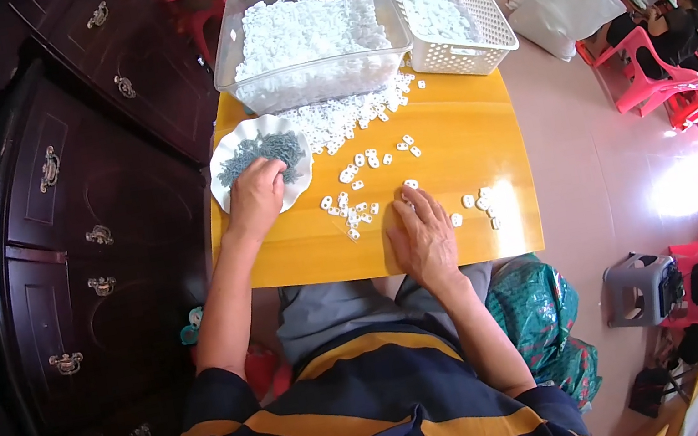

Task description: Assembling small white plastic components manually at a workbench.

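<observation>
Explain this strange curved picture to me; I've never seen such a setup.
No machine here: a person works bare-handed. The single picture comes from a wide fisheye camera on their head, looking down, so straight edges bend. At the far end of the yellow table sit a clear bin and a white basket, both holding small white pieces; more lie loose on the tabletop. The left hand reaches into a white scalloped plate of grey bits; whether it grips any is hidden. The right hand rests on the table, at or beside one white piece.
</observation>
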The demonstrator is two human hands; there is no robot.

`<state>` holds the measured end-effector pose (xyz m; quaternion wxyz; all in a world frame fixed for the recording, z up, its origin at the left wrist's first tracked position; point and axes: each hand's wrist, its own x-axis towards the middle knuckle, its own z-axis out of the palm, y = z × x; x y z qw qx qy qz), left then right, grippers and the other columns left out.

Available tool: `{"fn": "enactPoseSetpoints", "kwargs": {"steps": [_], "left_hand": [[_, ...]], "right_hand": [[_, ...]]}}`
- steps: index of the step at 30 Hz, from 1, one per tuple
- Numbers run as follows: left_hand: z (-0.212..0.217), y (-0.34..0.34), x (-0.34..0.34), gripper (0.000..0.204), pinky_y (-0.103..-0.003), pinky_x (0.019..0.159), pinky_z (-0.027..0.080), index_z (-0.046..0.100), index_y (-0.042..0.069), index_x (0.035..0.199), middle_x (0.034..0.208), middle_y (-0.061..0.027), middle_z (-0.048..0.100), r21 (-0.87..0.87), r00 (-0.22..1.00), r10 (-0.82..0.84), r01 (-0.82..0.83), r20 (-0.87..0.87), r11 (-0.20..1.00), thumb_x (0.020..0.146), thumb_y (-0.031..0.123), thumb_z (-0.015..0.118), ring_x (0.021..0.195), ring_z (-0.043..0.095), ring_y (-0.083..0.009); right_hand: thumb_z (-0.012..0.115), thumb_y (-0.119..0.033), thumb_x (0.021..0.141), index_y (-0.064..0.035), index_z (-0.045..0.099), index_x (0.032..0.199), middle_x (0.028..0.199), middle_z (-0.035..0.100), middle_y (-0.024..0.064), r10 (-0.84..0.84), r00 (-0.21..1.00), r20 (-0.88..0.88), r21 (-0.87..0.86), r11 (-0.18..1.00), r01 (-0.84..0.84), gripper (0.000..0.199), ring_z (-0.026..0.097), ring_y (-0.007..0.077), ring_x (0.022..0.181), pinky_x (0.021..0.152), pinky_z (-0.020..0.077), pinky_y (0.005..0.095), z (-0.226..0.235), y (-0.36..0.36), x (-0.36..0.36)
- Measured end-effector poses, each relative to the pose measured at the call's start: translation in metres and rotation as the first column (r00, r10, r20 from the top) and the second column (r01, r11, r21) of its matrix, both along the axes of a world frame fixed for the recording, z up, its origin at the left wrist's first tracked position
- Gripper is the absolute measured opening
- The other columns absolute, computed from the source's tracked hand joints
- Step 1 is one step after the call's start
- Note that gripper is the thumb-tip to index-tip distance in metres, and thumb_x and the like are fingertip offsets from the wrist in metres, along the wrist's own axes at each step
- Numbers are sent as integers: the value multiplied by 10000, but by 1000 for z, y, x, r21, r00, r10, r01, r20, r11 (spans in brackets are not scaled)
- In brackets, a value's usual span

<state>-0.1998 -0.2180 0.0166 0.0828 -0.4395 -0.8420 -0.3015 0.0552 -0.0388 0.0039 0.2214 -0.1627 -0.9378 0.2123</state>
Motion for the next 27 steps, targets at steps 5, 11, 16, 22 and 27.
{"fn": "enactPoseSetpoints", "kwargs": {"steps": [5, 11, 16, 22, 27], "left_hand": [[2, 1, -5, 98, -479, 761, 552, 688, 41, 952, 912, -145, 678, 35, 1000, -5, 5, -6, 999, 864, 4, 668, 866, 677, -384], [17, 20, 18, 90, -409, 663, 551, 703, 31, 927, 848, -146, 696, 216, 988, -109, 83, 114, 973, 851, -11, 681, 756, 697, -334], [6, 60, 65, 95, -393, 680, 570, 725, 12, 948, 861, -158, 720, 283, 888, -325, 236, 326, 930, 863, 13, 680, 758, 720, -306], [-5, 91, 79, 105, -381, 692, 575, 730, 11, 953, 868, -155, 734, 272, 847, -371, 280, 382, 920, 871, 41, 672, 763, 725, -301], [-7, 99, 74, 118, -346, 665, 571, 742, 15, 969, 850, -143, 749, 231, 842, -302, 217, 448, 948, 872, 53, 685, 687, 719, -241]], "right_hand": [[699, -105, 886, -25, 638, 1249, 1414, 565, 184, -8, 994, -105, 0, 1000, 8, 377, 506, 404, 1338, 1120, 410, 496, -8, -3, 2], [690, -130, 895, -44, 625, 1272, 1411, 564, 186, 12, 993, -121, -22, 1000, -14, 392, 500, 408, 1342, 1144, 384, 502, -14, -3, 3], [705, -81, 883, -40, 616, 1295, 1396, 576, 211, -32, 978, -208, -120, 993, 7, 423, 562, 414, 1278, 1080, 453, 477, -12, -6, 10], [695, -54, 884, -35, 609, 1309, 1386, 583, 225, -105, 965, -241, -258, 965, 41, 434, 591, 416, 1245, 1049, 485, 456, -2, -9, 18], [695, -71, 882, -32, 610, 1294, 1363, 592, 217, -88, 970, -227, -255, 967, 28, 422, 571, 405, 1264, 1055, 477, 465, -4, -4, 20]]}}
